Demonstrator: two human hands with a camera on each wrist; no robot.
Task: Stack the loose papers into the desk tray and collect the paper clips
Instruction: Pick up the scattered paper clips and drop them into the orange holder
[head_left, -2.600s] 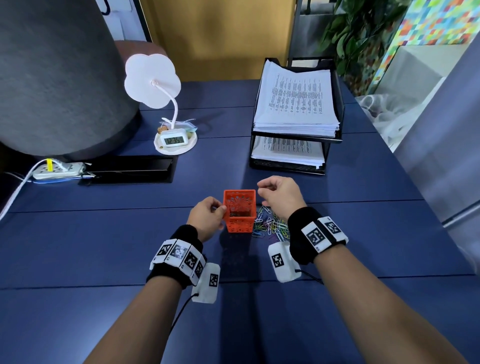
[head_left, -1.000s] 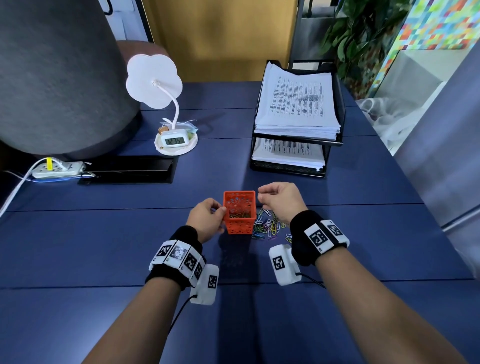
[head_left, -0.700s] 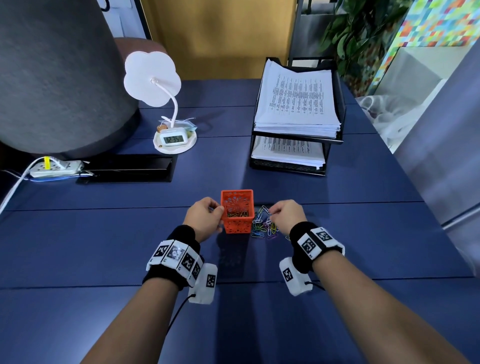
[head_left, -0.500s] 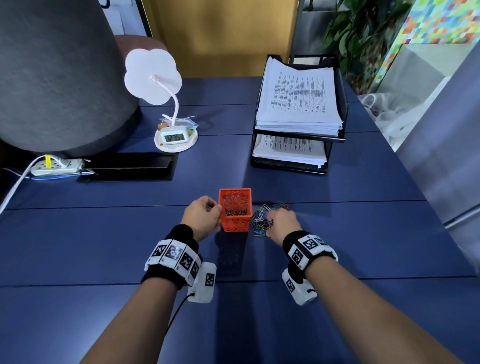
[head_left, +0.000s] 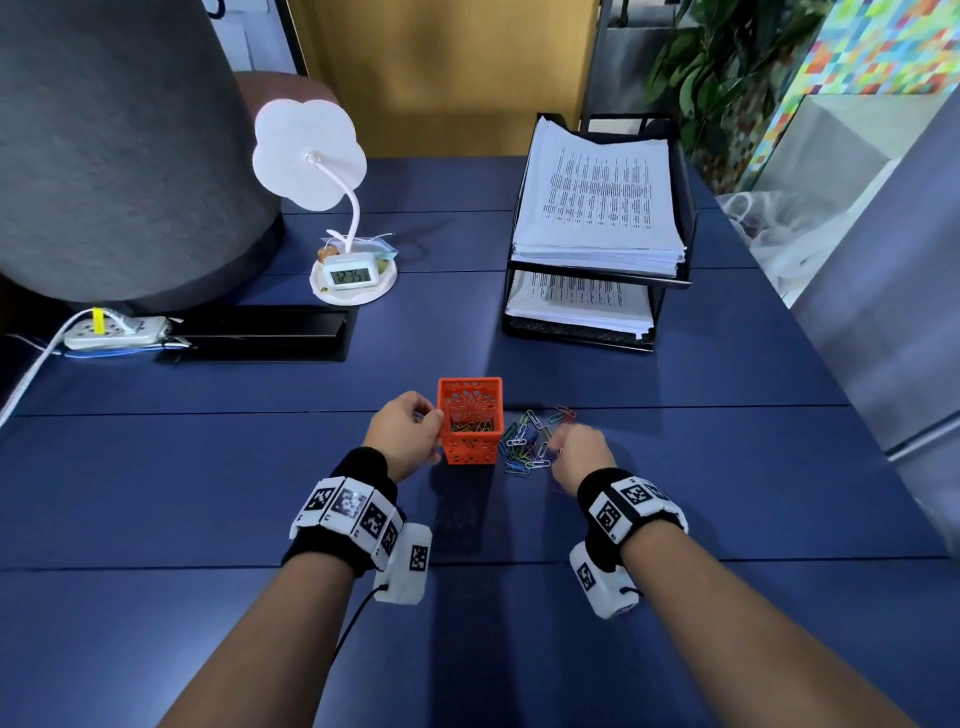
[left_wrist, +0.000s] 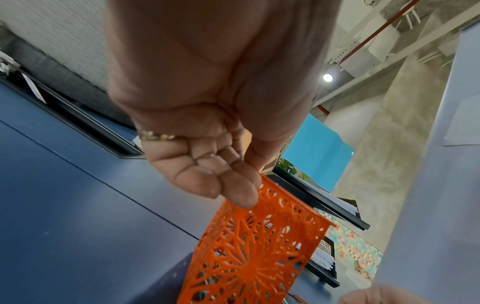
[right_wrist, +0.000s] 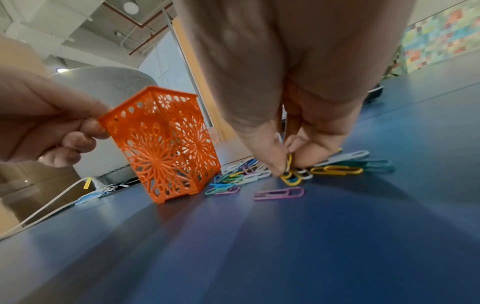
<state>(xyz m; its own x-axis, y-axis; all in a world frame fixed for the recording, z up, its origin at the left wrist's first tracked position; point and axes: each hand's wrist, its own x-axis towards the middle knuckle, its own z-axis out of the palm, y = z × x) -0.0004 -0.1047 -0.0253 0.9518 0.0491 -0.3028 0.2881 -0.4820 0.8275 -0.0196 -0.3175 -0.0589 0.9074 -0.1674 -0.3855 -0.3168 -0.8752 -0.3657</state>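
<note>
The printed lines on the papers stacked in the black desk tray are too small to read, as are the digits on the small clock. The left hand pinches the rim of the orange basket, upright on the blue desk. Just right of it, the right hand reaches down, fingertips pinching paper clips from the loose pile.
</note>
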